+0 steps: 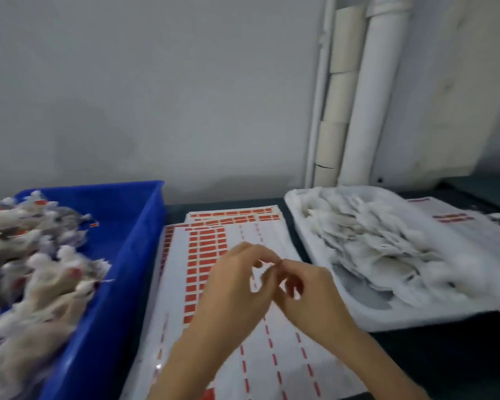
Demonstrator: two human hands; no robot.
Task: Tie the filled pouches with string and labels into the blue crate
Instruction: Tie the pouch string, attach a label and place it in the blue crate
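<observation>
Head view.
- Hands: two. The left hand (231,287) and right hand (309,290) meet tip to tip. The fingers (251,249) of each are curled, pinching one small red piece (278,262), too blurred to tell label from string.
- Blue crate (127,235): one, left of the fingers, heaped with tied pouches (41,269), blurred past counting.
- Label sheets (272,356): at least two, stacked on the dark surface (445,356) beneath the fingers.
- White tray (387,319): one, right of the fingers, piled with white pouches (387,249), uncountable.

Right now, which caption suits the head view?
Left hand and right hand pinch a red label over white label sheets, between a blue plastic crate and a white tray of pouches.
</observation>
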